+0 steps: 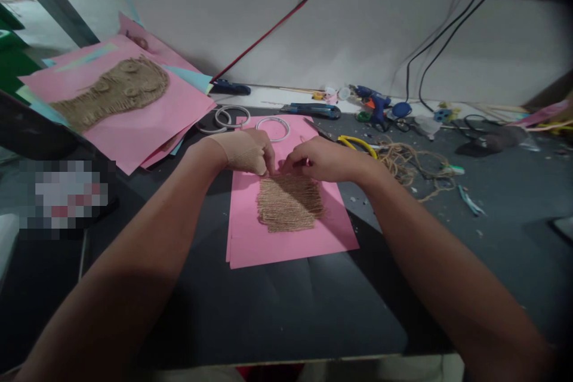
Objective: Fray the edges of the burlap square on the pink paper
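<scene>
Left hand (246, 152), wrapped in a beige elastic bandage, and bare right hand (320, 160) both narrow, fingertips (286, 168) pinched at the top edge of a brown woven jute-twine patch (290, 206) — cannot tell if gripping a strand. Patch lay flat on a bright pink paper sheet (290, 250), on a dark grey tabletop (268, 310). It looked light, soft, floppy — best held along the top edge, not loose strands. Long axis ran side to side, strands pointing toward the person.
</scene>
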